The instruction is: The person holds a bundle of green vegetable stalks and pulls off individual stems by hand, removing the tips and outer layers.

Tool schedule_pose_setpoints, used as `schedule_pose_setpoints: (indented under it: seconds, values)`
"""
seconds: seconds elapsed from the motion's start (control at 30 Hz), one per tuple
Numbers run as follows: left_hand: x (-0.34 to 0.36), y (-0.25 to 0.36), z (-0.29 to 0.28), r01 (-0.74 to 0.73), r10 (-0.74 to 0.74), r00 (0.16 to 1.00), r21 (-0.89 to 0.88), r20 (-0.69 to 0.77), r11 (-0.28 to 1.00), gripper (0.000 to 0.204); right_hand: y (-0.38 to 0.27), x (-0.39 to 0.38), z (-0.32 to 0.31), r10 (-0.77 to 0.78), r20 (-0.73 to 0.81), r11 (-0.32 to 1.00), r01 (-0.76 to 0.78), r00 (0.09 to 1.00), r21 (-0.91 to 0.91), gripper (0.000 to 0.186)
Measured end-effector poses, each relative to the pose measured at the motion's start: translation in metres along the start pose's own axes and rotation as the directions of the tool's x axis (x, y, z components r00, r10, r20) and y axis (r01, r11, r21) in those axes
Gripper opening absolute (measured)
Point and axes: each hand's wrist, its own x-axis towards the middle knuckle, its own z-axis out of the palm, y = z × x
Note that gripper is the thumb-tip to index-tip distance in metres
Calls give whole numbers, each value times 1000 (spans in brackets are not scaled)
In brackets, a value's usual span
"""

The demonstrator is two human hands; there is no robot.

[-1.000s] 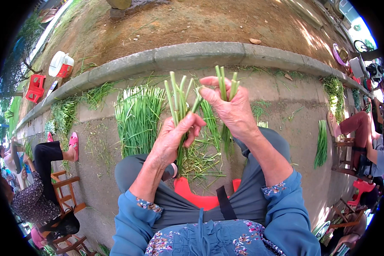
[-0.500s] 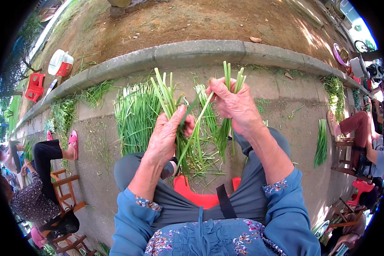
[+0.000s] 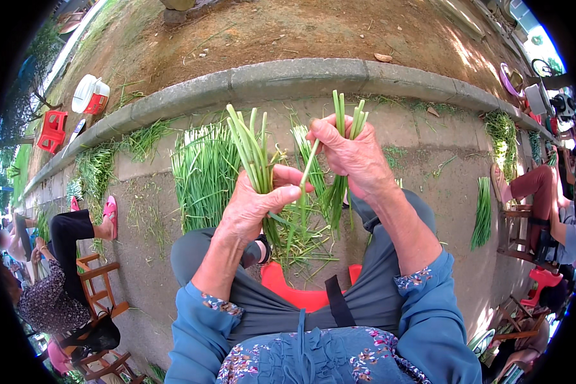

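Pavement (image 3: 454, 217), grey, strewn with green scraps; it carries the laid-out greens.

Kerb (image 3: 294, 77), concrete, curved by the lens, beyond the pavement.

Row of long green stalks (image 3: 201, 179), one, lying on the pavement at the left, pale ends away from the person.

Stool (image 3: 294, 294), red plastic, partly visible between the person's knees.

Trimmings (image 3: 310, 259), loose heap, on the pavement in front of the stool.

Left hand (image 3: 256, 201), lower fingers wrapped around a left bundle (image 3: 253, 150), its cut ends fanned upward; thumb and forefinger extended to the single stalk.

Right hand (image 3: 355, 157), fingers clamped around a right bundle (image 3: 335, 201), thumb and forefinger pinching the single stalk near its upper end.

Single stalk (image 3: 311, 163), one, held in the air between the hands. Altered within the last half second: it slanted toward the left wrist, now hangs steeper; the left thumb has come off the bundle toward it. Both hands thus attend to one stalk, bundles retained. Whether the left fingertips actually grip it is unclear, leaf overlapping there.
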Motion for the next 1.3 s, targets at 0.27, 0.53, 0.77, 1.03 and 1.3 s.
schedule_pose_setpoints:
  seconds: [0.27,0.53,0.77,1.03,1.3]
  values:
    - [-1,1,4,0,-4,999,-66,-52,998,18,2,-4,8,78,7,997,-78,997,20,19]
    - [-1,-2,0,-113,97,989,-142,-114,983,15,6,-11,19,97,192,994,-105,977,35,17]
    - [-2,0,0,-81,68,993,-140,-99,987,14,6,-13,23,62,124,994,-72,990,78,17]
    - [-1,0,2,-73,64,993,-84,-99,994,14,7,-15,25,44,86,993,-53,995,107,14]
    - [-1,0,4,-71,66,994,-64,-82,995,14,12,-14,22,76,61,989,-83,995,119,15]
